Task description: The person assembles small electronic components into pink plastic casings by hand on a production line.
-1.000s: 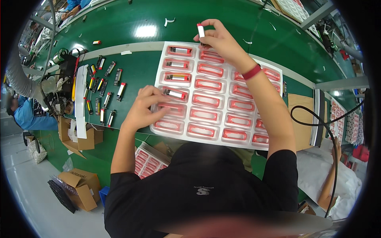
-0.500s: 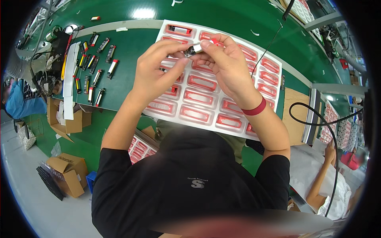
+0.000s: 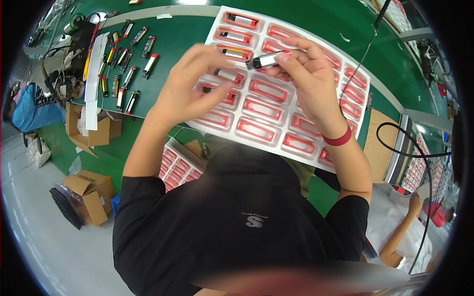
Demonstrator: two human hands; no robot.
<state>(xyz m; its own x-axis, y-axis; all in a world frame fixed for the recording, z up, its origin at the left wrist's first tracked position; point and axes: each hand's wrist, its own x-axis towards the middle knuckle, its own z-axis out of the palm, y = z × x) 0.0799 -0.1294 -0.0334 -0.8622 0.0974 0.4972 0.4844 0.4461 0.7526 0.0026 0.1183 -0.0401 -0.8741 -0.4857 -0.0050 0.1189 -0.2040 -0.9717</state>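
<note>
My right hand [image 3: 311,74] pinches a slim battery module [image 3: 266,60] above a white tray [image 3: 279,141] with red-lined pockets. The module has a silver-white body, a black circuit-like end pointing left and a red end under my fingers. My left hand [image 3: 195,89] is off it, thumb and fingers apart, over the tray's left side. Similar modules lie in the left column of pockets, among them a silver one [image 3: 242,20] and a yellow one [image 3: 234,53]. My left hand partly covers the lower ones. The other visible pockets hold no module.
Loose battery modules [image 3: 150,66] lie on the green table [image 3: 173,39] at left, beside a long white strip [image 3: 92,93]. Cardboard boxes [image 3: 94,195] stand on the floor at left. A black cable [image 3: 395,154] loops at right, near a co-worker's arm [image 3: 402,229].
My left hand has let go of the module and opened. My right hand still holds it, now further right in the picture. The view has shifted, showing more of the filled pockets.
</note>
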